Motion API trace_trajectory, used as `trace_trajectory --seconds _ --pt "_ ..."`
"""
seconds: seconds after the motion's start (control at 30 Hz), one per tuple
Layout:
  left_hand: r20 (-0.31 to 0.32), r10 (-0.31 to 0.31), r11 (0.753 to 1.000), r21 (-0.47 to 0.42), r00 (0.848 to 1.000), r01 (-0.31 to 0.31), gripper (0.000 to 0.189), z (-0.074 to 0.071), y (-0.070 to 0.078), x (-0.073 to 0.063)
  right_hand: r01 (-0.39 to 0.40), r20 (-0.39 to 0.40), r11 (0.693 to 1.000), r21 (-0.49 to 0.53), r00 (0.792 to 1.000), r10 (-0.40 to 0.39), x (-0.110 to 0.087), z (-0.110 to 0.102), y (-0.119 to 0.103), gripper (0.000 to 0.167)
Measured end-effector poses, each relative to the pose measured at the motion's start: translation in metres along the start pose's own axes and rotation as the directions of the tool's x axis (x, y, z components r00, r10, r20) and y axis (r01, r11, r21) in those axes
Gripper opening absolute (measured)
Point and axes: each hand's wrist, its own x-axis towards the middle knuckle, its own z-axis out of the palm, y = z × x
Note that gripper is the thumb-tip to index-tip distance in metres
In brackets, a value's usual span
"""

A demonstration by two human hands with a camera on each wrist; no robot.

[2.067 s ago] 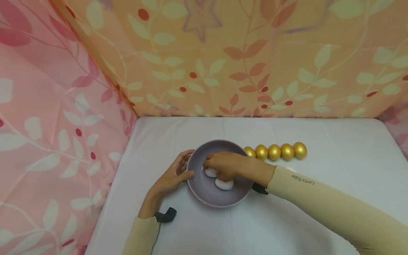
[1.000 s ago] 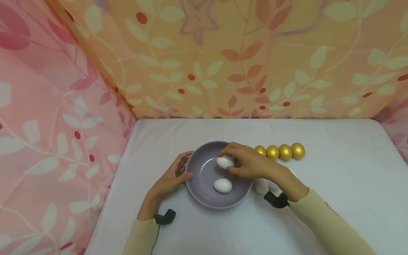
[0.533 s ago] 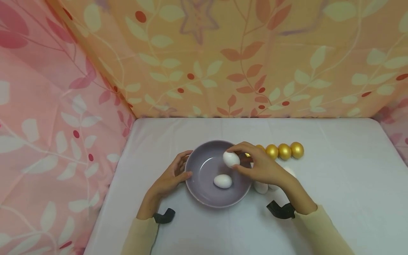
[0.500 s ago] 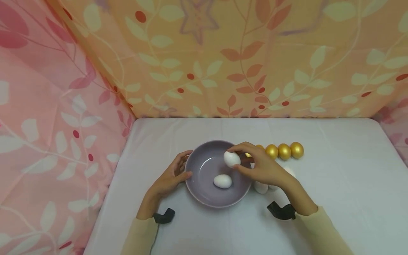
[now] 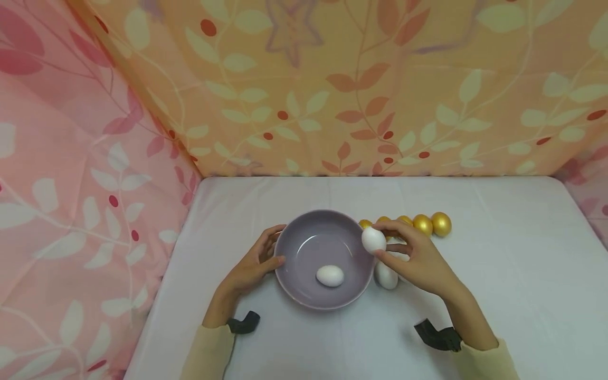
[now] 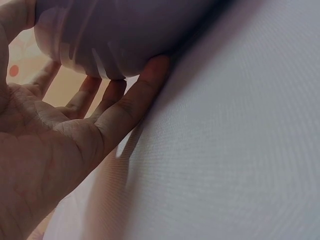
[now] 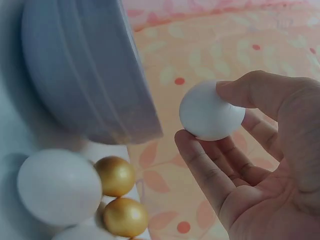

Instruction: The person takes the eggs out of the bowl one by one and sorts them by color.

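A purple bowl (image 5: 296,295) stands upright on the table, with one white egg (image 5: 330,275) lying in it. My left hand (image 5: 254,264) holds the bowl's left side, thumb over the rim and fingers against the outer wall, as the left wrist view shows. With thumb and fingertips, my right hand (image 5: 420,258) pinches a second white egg (image 7: 210,111) above the bowl's right rim. Just right of the bowl, another white egg (image 5: 386,275) sits on the table; more white shows behind the right hand, partly hidden.
A row of several gold eggs (image 5: 441,224) runs behind the right hand, its middle partly covered. White cloth covers the table (image 5: 304,345). Patterned fabric walls rise at the back (image 5: 304,148) and left (image 5: 95,174). A dark band (image 5: 437,335) sits on the right wrist.
My right hand has lifted one of two white eggs from the bowl and carried it right, to the rim. The left hand has stayed on the bowl.
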Motion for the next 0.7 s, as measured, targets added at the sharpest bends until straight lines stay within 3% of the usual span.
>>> trace_trajectory --seconds 0.2,0.7 --pt "0.000 0.003 1.000 0.005 1.000 -0.003 0.073 0.001 0.002 -0.001 -0.043 -0.046 0.998 -0.043 0.998 0.041 -0.013 -0.005 0.007 0.047" --pt "0.014 0.009 1.000 -0.008 1.000 -0.009 0.073 -0.001 0.000 -0.001 -0.065 -0.194 0.992 -0.107 0.980 0.043 -0.044 -0.021 0.028 0.053"
